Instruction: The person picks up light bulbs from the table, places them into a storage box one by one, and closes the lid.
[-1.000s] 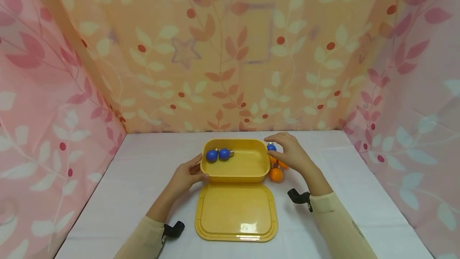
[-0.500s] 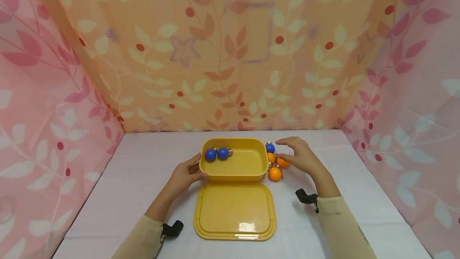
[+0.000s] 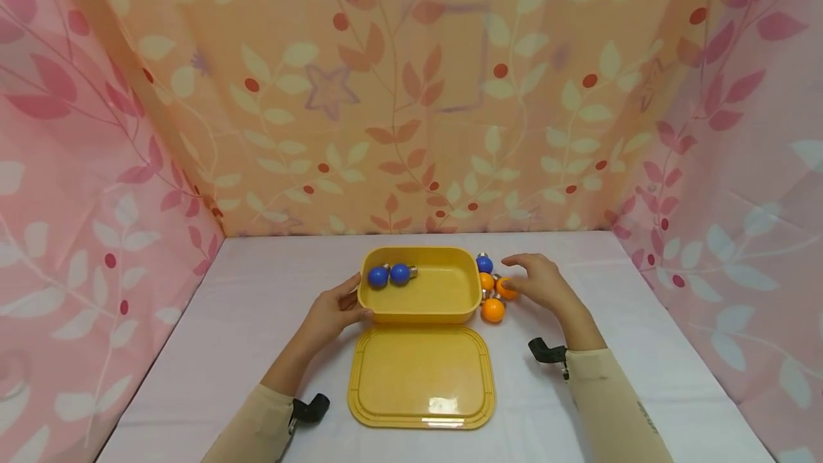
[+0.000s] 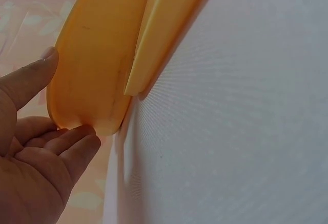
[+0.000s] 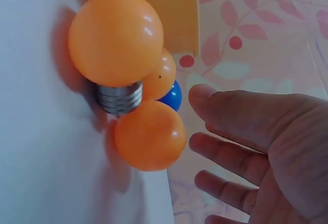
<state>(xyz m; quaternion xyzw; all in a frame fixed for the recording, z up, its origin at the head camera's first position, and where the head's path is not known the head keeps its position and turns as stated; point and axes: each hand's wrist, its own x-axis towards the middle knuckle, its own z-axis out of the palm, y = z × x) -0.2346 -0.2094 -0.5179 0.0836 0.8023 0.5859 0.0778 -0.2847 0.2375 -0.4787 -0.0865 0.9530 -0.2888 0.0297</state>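
Observation:
My left hand [image 3: 330, 313] holds the left end of a yellow plastic box [image 3: 450, 317], thumb at one corner and fingers at the other. In the left wrist view the thumb [image 4: 36, 78] touches the box wall [image 4: 97, 55]. Two blue light bulbs [image 3: 388, 275] lie inside the box at its left. My right hand [image 3: 546, 284] hovers over the bulbs beside the box's right end, fingers spread and nothing held. There lie a blue bulb [image 3: 484, 264] and several orange bulbs [image 5: 116, 38]. In the right wrist view a gap separates its fingertips [image 5: 202, 93] from the nearest orange bulb [image 5: 151, 136].
The yellow lid [image 3: 421, 377] lies flat on the white tablecloth [image 3: 257, 291], directly in front of the box. Patterned cloth [image 3: 398, 163] walls stand behind and at both sides of the table. A black wrist camera [image 3: 546, 351] juts from the right sleeve.
My right hand has moved right, away from the box's right rim, and dropped slightly toward the orange bulbs. My left hand, the box and the lid stay put.

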